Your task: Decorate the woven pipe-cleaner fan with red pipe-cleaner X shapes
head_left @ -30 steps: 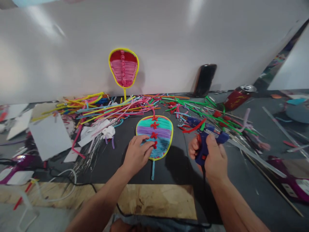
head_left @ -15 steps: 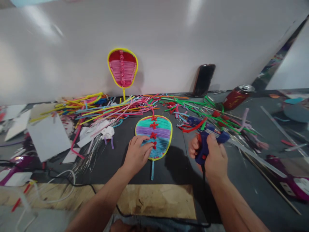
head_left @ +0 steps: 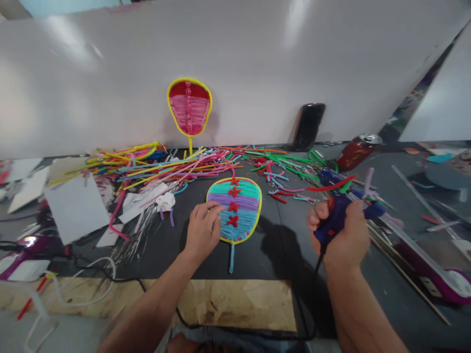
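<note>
A fan-shaped piece (head_left: 243,201) lies on the dark table, wound in teal, purple and blue pipe cleaners with a yellow rim. Red pipe-cleaner bows (head_left: 234,206) run down its middle, and a blue handle (head_left: 231,259) points toward me. My left hand (head_left: 204,228) is at the fan's left edge, fingers loosely bent and nothing visible in them. On the right, my right hand (head_left: 342,230) grips a blue glue gun (head_left: 336,215), raised above the table and apart from the fan. A red pipe-cleaner piece (head_left: 331,184) shows by the gun's body.
A pink fan with yellow rim (head_left: 189,108) and a phone (head_left: 309,126) lean against the white board. Pipe cleaners (head_left: 176,166) are heaped along the back. A drink can (head_left: 358,152) stands at right. The gun's black cord (head_left: 315,294) loops over the cardboard (head_left: 239,301) in front.
My left hand has drawn back left from the lowest red bow to the fan's edge. My right hand has moved the glue gun to the right, away from the fan.
</note>
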The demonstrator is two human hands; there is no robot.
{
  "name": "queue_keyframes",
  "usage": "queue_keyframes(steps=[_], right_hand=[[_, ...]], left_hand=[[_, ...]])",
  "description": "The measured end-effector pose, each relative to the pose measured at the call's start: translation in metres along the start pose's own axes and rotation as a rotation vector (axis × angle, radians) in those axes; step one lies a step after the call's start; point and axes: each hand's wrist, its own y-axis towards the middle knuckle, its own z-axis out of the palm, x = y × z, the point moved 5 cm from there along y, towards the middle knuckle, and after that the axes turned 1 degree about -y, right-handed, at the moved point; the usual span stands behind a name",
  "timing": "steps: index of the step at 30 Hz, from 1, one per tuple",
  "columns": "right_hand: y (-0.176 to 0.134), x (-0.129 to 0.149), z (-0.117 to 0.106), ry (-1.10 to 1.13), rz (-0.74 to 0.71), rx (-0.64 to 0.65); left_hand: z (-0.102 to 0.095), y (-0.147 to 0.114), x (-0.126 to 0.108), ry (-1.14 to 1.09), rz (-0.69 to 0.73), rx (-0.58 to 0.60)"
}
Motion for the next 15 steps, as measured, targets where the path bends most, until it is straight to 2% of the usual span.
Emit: queue_keyframes(steps=[2,7,15], right_hand=[[-0.001,-0.003,0.001,0.037,0.011,-0.015],[-0.002,-0.008,0.002,0.062,0.026,-0.014],[0.003,-0.008,-0.002,0.043,0.010,-0.036]], left_hand=[[-0.002,0.000,0.001,0.010,-0.007,-0.018],[0.004,-0.002,-0.007,0.032,0.049,0.084],[0.010,-0.004,-0.010,0.049,0.059,0.152]])
